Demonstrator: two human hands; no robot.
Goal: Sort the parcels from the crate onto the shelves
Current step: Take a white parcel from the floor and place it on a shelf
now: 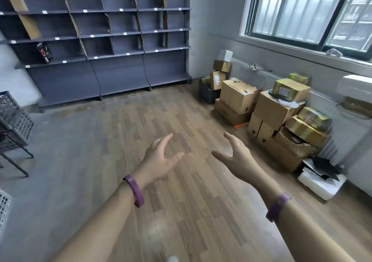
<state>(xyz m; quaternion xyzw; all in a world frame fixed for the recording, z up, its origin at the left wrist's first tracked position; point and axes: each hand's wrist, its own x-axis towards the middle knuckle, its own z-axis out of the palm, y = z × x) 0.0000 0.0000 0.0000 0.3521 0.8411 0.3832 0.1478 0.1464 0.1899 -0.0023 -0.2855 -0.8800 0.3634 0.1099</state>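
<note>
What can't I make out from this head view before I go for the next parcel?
Grey crate, head view: cut off by the left edge, contents unseen.
Shelf labels, head view: too small to read.
Dark parcel on the shelves, head view: print blurred, too small.
Black bin, head view: a small brown box hides its inside.

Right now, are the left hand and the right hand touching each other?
Apart. The head view shows wooden floor plainly between the left hand and the right hand, both open and empty.
</note>
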